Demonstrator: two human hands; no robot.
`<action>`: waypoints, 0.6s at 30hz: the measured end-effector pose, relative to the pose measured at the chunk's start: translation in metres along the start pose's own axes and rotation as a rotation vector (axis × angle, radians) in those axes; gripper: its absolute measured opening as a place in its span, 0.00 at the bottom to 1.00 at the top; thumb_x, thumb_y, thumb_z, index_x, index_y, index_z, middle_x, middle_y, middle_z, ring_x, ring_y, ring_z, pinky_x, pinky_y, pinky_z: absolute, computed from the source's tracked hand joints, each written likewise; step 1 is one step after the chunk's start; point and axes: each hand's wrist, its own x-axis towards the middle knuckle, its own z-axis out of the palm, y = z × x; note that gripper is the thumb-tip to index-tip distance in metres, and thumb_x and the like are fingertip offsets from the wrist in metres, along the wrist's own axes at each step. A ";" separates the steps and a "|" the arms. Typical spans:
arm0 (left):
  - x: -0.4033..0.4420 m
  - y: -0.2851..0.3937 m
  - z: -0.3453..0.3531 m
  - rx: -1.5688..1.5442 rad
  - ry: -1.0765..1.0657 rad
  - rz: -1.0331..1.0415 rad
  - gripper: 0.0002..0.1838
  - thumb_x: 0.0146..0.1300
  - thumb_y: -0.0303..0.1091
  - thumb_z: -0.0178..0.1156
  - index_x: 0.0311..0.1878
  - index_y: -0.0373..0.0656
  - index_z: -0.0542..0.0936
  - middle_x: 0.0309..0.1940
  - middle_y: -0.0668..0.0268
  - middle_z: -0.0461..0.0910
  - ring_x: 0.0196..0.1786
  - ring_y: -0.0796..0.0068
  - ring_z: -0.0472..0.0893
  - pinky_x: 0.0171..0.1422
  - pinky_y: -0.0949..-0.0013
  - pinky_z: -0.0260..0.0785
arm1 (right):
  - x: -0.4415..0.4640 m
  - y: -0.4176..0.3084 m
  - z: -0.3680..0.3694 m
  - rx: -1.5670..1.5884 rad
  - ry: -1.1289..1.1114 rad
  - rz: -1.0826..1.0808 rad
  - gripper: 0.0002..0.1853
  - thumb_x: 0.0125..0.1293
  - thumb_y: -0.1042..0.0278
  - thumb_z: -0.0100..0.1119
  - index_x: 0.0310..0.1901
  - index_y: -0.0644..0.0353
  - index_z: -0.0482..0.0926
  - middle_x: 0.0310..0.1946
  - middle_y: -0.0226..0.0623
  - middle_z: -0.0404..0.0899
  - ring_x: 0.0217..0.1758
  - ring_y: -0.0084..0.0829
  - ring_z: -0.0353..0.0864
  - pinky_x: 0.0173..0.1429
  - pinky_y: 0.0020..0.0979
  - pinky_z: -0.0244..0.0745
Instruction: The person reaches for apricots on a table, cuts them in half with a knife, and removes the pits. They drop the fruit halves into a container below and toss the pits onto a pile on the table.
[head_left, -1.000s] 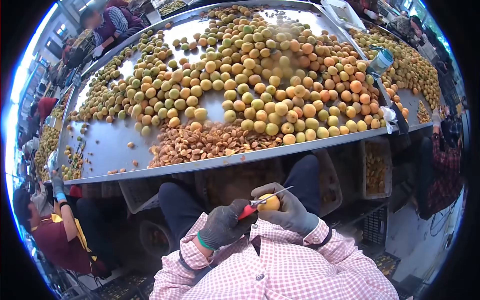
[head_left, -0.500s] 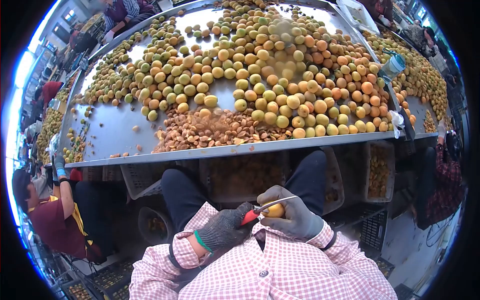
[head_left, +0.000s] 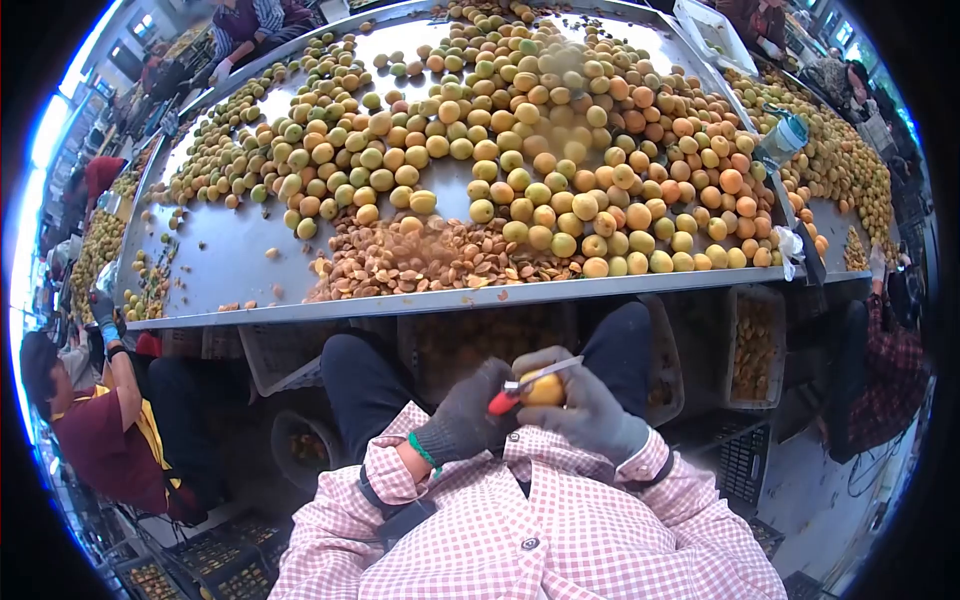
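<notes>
The dark-gloved left hand [head_left: 466, 408] is clamped on a thin, red-handled metal knife [head_left: 504, 401], close beside the grey-gloved right hand [head_left: 587, 408]. That hand wraps a round yellow-orange fruit [head_left: 543, 391] in front of the pink-and-white checked shirt [head_left: 610, 530], apparently to steady it against the blade [head_left: 547, 372].

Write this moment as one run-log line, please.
left hand: holds red-handled knife | right hand: holds yellow fruit | blade: at yellow fruit, contact unclear | table: loose fruit, brown pits

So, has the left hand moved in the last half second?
Yes: the left hand, holding the red-handled knife, has moved up the view, closer to the metal table's near edge.
</notes>
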 end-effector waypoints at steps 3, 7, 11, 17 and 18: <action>0.015 0.018 -0.003 -0.111 0.287 0.063 0.18 0.60 0.31 0.64 0.49 0.41 0.67 0.31 0.68 0.73 0.34 0.73 0.77 0.41 0.68 0.73 | 0.007 -0.004 -0.011 0.365 0.131 0.166 0.26 0.58 0.77 0.65 0.57 0.56 0.67 0.46 0.29 0.70 0.48 0.19 0.72 0.51 0.20 0.69; 0.013 0.009 -0.037 -1.350 0.125 -0.007 0.16 0.63 0.20 0.57 0.52 0.41 0.68 0.33 0.68 0.73 0.37 0.79 0.76 0.42 0.72 0.73 | 0.001 -0.020 -0.034 0.459 0.336 0.319 0.33 0.60 0.68 0.65 0.65 0.56 0.61 0.46 0.33 0.74 0.44 0.23 0.78 0.46 0.22 0.74; 0.011 0.045 -0.027 -0.394 0.298 0.028 0.16 0.63 0.31 0.62 0.52 0.42 0.72 0.32 0.63 0.78 0.33 0.66 0.81 0.37 0.69 0.74 | -0.001 -0.020 -0.023 0.633 0.206 0.102 0.34 0.54 0.71 0.68 0.62 0.56 0.64 0.48 0.36 0.74 0.45 0.26 0.78 0.46 0.24 0.74; -0.005 0.054 -0.028 0.196 0.210 0.170 0.14 0.55 0.31 0.67 0.44 0.39 0.78 0.35 0.55 0.80 0.34 0.56 0.82 0.35 0.64 0.72 | 0.001 -0.019 -0.010 0.516 0.223 -0.110 0.26 0.50 0.81 0.69 0.50 0.57 0.69 0.48 0.40 0.75 0.51 0.30 0.78 0.58 0.32 0.72; -0.007 0.056 -0.027 0.224 0.183 0.136 0.12 0.55 0.27 0.66 0.43 0.38 0.79 0.36 0.56 0.81 0.34 0.60 0.82 0.36 0.66 0.72 | 0.002 -0.019 -0.009 0.527 0.222 -0.140 0.26 0.51 0.84 0.67 0.50 0.57 0.69 0.49 0.40 0.75 0.53 0.29 0.77 0.60 0.30 0.71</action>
